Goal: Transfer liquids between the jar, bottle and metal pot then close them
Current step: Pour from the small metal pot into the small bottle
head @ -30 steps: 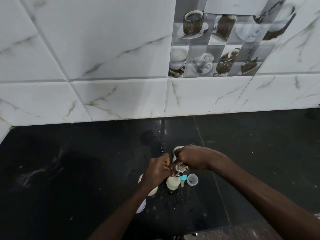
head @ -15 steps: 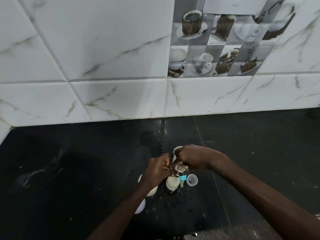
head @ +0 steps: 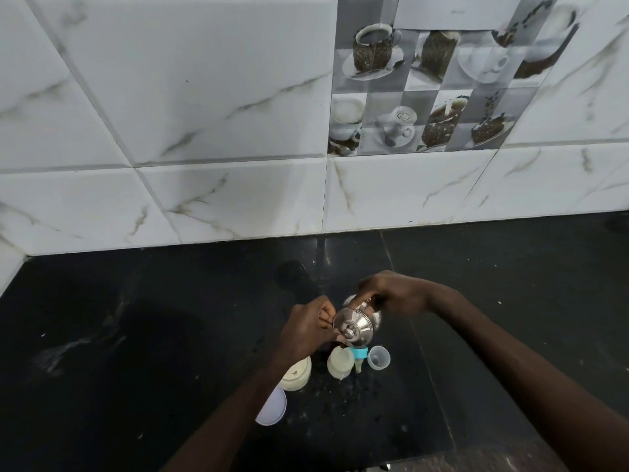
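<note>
Reaching in from the near edge of the worktop (head: 136, 335), both forearms angle toward its middle and meet over a small cluster of containers. Right hand (head: 391, 296) comes from the near right corner, wrist bent, knuckles up, fingers curled down over the top of the metal pot (head: 371, 316); grip closed on the pot, which is held above the worktop and tipped toward the near edge. Left hand (head: 308, 330) comes from the near edge, wrist straight, fingers pinched in at the rim of the pot's lid (head: 352, 327); grip narrow, closed on the lid. Lid is round, shiny, with a small knob at its centre, its face turned toward the camera. Whether the lid is seated on the pot or just off it, cannot tell.

Just below the lid stands the bottle (head: 340, 364), open-mouthed, pale milky liquid inside. A blue-collared teat (head: 359, 357) lies touching its right side, and a small clear cap (head: 378, 358) sits just beside that. Left of the bottle, partly under the left wrist, stands the jar (head: 296, 374), holding cream-coloured liquid. A flat white lid (head: 272, 407) lies on the worktop near the jar, toward the near edge, half hidden by the left forearm.

Worktop is black and glossy, speckled with droplets around the bottle. White marbled wall tiles (head: 204, 97) run along its far edge.
</note>
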Available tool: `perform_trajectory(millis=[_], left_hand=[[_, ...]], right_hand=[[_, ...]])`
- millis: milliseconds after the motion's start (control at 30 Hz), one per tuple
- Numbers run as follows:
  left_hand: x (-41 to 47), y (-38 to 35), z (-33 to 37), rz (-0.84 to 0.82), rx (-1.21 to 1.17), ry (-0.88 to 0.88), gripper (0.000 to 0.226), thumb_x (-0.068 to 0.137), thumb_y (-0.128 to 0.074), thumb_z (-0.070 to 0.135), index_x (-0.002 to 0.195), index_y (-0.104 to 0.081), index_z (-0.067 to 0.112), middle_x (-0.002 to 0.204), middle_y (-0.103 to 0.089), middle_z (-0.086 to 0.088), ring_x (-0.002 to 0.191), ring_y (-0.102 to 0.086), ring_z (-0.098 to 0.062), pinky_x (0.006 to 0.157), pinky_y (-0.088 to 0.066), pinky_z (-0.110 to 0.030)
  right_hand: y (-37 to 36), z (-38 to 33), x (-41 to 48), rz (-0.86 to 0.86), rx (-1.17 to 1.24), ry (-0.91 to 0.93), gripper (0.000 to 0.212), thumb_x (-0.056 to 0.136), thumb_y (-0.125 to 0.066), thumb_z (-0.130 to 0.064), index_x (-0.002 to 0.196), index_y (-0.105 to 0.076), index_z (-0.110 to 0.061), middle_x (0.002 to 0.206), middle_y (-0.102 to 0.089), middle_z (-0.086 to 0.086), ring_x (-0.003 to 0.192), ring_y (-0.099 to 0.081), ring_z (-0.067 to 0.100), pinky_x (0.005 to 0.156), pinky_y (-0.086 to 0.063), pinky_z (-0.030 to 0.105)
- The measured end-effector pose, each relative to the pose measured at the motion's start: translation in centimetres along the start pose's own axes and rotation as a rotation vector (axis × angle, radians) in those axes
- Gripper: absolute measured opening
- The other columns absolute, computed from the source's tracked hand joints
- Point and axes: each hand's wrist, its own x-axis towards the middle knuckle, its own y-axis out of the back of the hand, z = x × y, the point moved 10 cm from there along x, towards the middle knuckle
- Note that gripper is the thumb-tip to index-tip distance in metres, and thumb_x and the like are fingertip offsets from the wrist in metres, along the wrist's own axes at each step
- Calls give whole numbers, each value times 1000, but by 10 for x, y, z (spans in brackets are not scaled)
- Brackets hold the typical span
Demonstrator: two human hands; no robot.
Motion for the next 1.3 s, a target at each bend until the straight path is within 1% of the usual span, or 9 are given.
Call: perform_trajectory(millis=[67,167,433,733,833,933,1067,1167,1300], left_hand=[[4,1,5,-21,-21,20,44,71,-92,21,107,-67,22,96,-75,8,88,-72,-1,81,-60,-21],[12,1,14,-51,-36,34,57,72,-91,23,123,-66,23,110,-75,6,97,-71,-2,89,-60,-24],[37,-4,37,-111,301,-66,106,59,-95,46,149,-43,28,144,-52,3,127,-53,-15,107,-50,-39],[72,17,15,-65,604,-112,88,71,-83,52,144,-46,20,135,-57,-7,121,-57,-28,99,-53,-47],[89,30,-5,-51,627,-78,82,72,-74,59,139,-52,18,129,-61,-9,116,-62,-31,95,-55,-46],[108,49,-22,0,625,-42,86,63,-55,73,132,-57,21,119,-64,-7,108,-66,-31,90,-57,-44],[134,72,-40,-19,634,9,83,63,-66,62,133,-57,18,120,-63,-11,109,-65,-33,92,-56,-44],[150,84,-57,-22,647,29,80,65,-75,51,135,-57,16,123,-63,-12,110,-64,-34,93,-56,-44],[171,88,-99,-17,638,68,91,56,-61,61,135,-56,17,125,-62,-9,112,-64,-32,94,-56,-45]], right_hand=[[-1,20,-2,-6,137,-68,44,93,-61,4,127,-72,-22,113,-65,-8,99,-60,3,84,-42,6],[-4,47,-6,32,521,-172,40,95,-56,10,127,-71,-9,119,-67,2,112,-67,17,96,-57,31],[-19,83,2,143,1013,-222,34,101,-52,7,132,-64,-1,132,-68,15,126,-63,30,104,-53,46],[-47,96,44,332,1229,-255,33,103,-54,-1,136,-60,-1,133,-66,19,124,-64,34,105,-52,47],[-62,113,56,482,1286,-430,47,99,-62,-2,145,-51,-8,129,-64,18,109,-69,31,91,-61,44],[-64,128,46,525,884,-633,47,97,-63,-2,142,-54,-12,116,-62,4,95,-67,20,78,-63,37],[-83,133,19,240,285,-726,13,96,-57,-11,99,-70,-11,96,-72,6,92,-71,28,82,-56,37],[-114,138,-9,103,165,-783,22,86,-70,-11,107,-69,-7,106,-74,10,102,-71,30,81,-56,37],[-131,137,-27,130,174,-791,21,90,-65,-15,109,-70,-8,108,-75,8,101,-72,27,81,-57,36]])
